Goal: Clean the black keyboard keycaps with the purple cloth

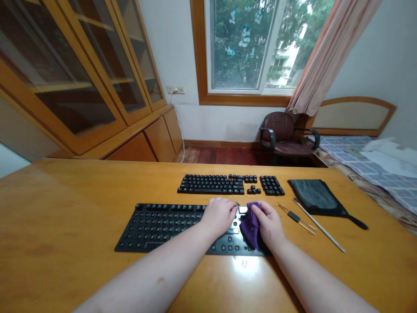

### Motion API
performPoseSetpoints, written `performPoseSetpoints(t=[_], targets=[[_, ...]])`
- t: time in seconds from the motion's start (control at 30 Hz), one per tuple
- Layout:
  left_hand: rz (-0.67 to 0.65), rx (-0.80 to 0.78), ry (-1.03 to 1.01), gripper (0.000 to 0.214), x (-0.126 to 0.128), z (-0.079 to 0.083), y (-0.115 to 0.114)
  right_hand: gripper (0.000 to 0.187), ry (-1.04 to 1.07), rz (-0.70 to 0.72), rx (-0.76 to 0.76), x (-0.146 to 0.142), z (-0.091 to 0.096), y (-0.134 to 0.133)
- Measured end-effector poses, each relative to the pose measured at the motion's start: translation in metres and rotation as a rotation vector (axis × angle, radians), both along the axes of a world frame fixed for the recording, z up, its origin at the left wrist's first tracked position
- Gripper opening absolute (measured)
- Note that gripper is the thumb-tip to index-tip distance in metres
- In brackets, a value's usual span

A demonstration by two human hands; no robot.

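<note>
A black keyboard base (163,224) with its keycaps off lies flat on the desk. My left hand (219,217) rests on it right of its middle, fingers bent over toward the far edge; the fingertips are partly hidden. In my right hand (269,221) is a purple cloth (250,228), pinched between thumb and fingers and hanging onto the right part of the base. Behind the base, loose black keycaps (211,184) are laid out in keyboard order, with a number pad block (272,185) at their right.
On the wooden desk (81,195), right of my right hand, lie a wire keycap puller (295,216), a thin pale stick (319,225) and a dark pouch (314,196) with a strap. A brown armchair (283,132) stands beyond the desk, beside a bed (361,150).
</note>
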State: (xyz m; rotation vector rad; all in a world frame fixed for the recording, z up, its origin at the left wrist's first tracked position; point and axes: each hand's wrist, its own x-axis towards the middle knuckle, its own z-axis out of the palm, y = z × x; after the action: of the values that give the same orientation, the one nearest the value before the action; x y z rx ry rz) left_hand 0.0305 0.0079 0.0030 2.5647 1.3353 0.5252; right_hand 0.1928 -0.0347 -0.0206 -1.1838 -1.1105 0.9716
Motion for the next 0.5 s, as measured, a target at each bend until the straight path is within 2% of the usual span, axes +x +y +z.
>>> performPoseSetpoints(t=[0.17,0.3,0.43,0.5], targets=[[-0.002,-0.003,-0.003,0.026,0.0,-0.002,0.0,0.027,-0.049,0.091,0.176,0.005,0.0,0.0],[-0.003,0.003,0.003,0.027,0.0,-0.002,0.0,0.029,-0.152,0.023,0.263,0.001,0.006,-0.002],[0.004,0.005,0.014,0.028,0.0,0.0,0.0,0.017,-0.22,-0.014,0.294,-0.008,0.021,-0.006],[0.009,-0.007,0.017,0.029,0.0,0.001,0.0,0.003,-0.373,-0.069,0.316,-0.007,0.032,-0.005]])
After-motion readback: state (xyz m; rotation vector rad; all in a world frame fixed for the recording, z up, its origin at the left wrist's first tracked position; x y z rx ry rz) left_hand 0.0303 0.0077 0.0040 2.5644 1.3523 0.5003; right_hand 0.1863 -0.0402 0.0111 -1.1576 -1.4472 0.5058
